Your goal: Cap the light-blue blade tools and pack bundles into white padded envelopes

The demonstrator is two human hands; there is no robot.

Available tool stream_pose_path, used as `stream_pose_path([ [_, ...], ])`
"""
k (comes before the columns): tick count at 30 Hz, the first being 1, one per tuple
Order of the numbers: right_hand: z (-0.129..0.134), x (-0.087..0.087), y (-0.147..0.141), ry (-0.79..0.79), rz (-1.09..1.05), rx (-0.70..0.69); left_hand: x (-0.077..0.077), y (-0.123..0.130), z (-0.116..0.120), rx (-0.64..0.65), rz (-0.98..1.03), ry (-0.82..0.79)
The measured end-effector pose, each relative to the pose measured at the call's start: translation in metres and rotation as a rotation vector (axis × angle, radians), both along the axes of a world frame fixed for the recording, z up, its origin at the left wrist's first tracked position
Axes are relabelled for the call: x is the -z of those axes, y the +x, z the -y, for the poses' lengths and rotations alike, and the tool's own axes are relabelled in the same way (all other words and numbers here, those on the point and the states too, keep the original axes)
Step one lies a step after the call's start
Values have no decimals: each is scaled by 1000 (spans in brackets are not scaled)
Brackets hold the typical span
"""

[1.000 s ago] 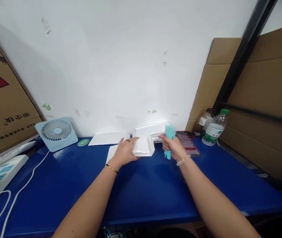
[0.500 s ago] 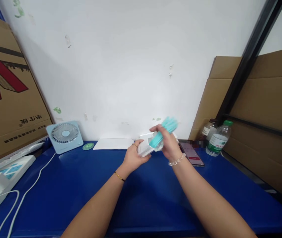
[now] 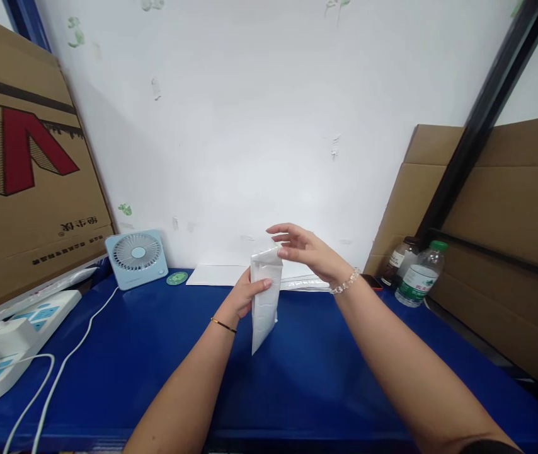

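Note:
Upright above the blue table [image 3: 326, 372] stands a white plastic packet [image 3: 265, 312], its lower end narrowing to a point. My left hand [image 3: 247, 293] grips it from the left side, thumb across the front. At the packet's top edge is my right hand [image 3: 307, 249], fingers stretched out and apart over the opening. Its thumb lies at the upper right corner; whether it presses on the plastic I cannot tell. What is inside the packet is hidden.
Flat white sheets or bags [image 3: 217, 275] lie along the wall. A blue fan [image 3: 137, 258] and a green disc [image 3: 177, 278] are at back left, a power strip [image 3: 9, 372] with cables at left. A water bottle [image 3: 420, 277], dark bottle [image 3: 397, 261] and partly hidden phone [image 3: 372, 282] are at right.
The turquoise strip-like bundle that my right hand held at the packet's mouth has gone from sight. The packet has turned from tilted to upright, and my right hand's fingers have spread.

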State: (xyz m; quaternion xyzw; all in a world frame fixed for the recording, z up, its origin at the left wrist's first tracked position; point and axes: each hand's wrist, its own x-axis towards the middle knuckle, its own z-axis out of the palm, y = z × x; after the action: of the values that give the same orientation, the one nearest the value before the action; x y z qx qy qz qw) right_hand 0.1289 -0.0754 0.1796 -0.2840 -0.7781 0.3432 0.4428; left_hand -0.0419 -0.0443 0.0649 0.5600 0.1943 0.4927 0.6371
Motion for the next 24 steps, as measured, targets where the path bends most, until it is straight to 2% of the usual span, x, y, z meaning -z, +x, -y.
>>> stream_pose_path([
  [3, -2, 0, 5, 49, 172, -86, 1, -5, 2, 254, 55, -12],
  [5, -5, 2, 5, 25, 240, -46, 1, -6, 3, 313, 73, -10],
  [7, -8, 3, 5, 81, 261, 82, 1, -6, 3, 255, 52, -35],
  [11, -7, 7, 2, 478, 297, 458, -2, -5, 1, 91, -26, -86],
  [12, -6, 7, 2, 569, 365, 506, -3, -4, 0, 73, -31, -87],
  [14, -2, 7, 3, 668, 574, 491, -3, -2, 0, 57, -35, -77],
  [17, -1, 3, 7, 575, 801, 353, -2, -3, 0, 83, -95, -24],
  [19, -6, 0, 13, 462, 770, 342, -1, -11, -5, 148, -232, 29],
  [22, -27, 1, 21, 316, 462, 493, 5, -41, -21, 220, -516, 36],
  [23, -37, 5, 21, 251, 309, 566, 7, -54, -29, 176, -563, -14],
  [24, -48, 12, 19, 163, 140, 605, 10, -68, -37, 61, -550, -83],
])
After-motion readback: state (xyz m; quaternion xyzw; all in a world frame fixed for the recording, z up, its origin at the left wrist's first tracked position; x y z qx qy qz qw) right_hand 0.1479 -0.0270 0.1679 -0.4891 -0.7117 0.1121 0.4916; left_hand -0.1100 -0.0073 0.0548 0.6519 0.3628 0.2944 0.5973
